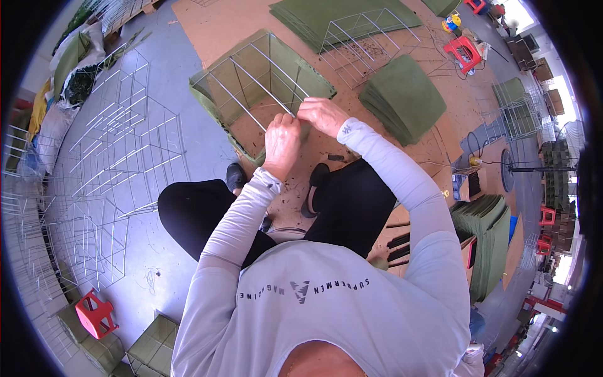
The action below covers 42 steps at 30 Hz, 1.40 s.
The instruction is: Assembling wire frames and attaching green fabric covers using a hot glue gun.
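A green fabric box (pixel 229 113) on a metal wire frame stands in front of me, with several silvery rods (pixel 257 85) running across its open top. At its near right edge my left hand (pixel 282 141) is closed, knuckles up, on the wire frame near the end of a rod. Right beside it, my right hand (pixel 321 115) pinches the same edge, thumb and fingers pressed together. The two hands almost touch. What lies under the fingertips is hidden.
A stack of green sheets (pixel 405 97) lies right of the box, and wider green sheets (pixel 345 19) lie beyond it. Bare wire frames (pixel 125 138) pile up on the left floor. Red stools (pixel 463 53) and a standing fan (pixel 507 169) are to the right.
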{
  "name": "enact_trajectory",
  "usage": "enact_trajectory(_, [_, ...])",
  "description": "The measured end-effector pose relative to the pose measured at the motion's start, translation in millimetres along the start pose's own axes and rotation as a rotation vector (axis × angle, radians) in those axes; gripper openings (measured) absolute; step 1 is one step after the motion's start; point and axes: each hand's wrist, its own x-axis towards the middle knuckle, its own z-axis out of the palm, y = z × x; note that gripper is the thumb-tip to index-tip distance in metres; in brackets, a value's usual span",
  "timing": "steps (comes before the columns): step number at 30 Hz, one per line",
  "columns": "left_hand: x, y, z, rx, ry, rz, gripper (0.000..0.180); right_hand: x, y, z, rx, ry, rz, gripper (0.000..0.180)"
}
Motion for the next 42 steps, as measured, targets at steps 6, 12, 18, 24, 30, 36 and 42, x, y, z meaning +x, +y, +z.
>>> enact_trajectory(6, [12.0, -9.8, -1.9, -0.117, 0.035, -0.033, 0.007, 26.9, 18.0, -9.9, 0.352, -0.287, 0.141, 0.016])
enact_trajectory(12, [22.5, -24.1, -12.1, -0.38, -0.187, -0.045, 0.016, 60.0, 33.7, -10.0, 0.233, -0.732, 0.287, 0.02])
enact_trajectory(18, [-8.5, -24.2, -16.6, -0.39, -0.062, -0.028, 0.017, 40.1, 29.4, -15.4, 0.387, -0.438, 0.321, 0.015])
enact_trajectory(24, [-11.4, -8.9, -20.3, -0.234, 0.011, 0.036, 0.027, -3.3, 3.9, -9.6, 0.044, -0.071, 0.096, 0.011])
enact_trajectory(30, [-11.6, -6.8, -0.2, -0.035, 0.08, 0.1, 0.012, -9.2, -35.0, 32.9, -0.21, 0.217, 0.038, 0.015])
enact_trajectory(36, [-5.3, -19.3, -3.9, -0.075, 0.069, 0.145, 0.008, -4.1, -57.1, 41.5, -0.627, -0.054, 0.202, 0.02])
enact_trajectory(42, [-6.0, -12.1, 0.0, -0.083, 0.113, 0.137, 0.001, -17.7, -83.7, 52.8, -0.618, 0.097, 0.383, 0.046])
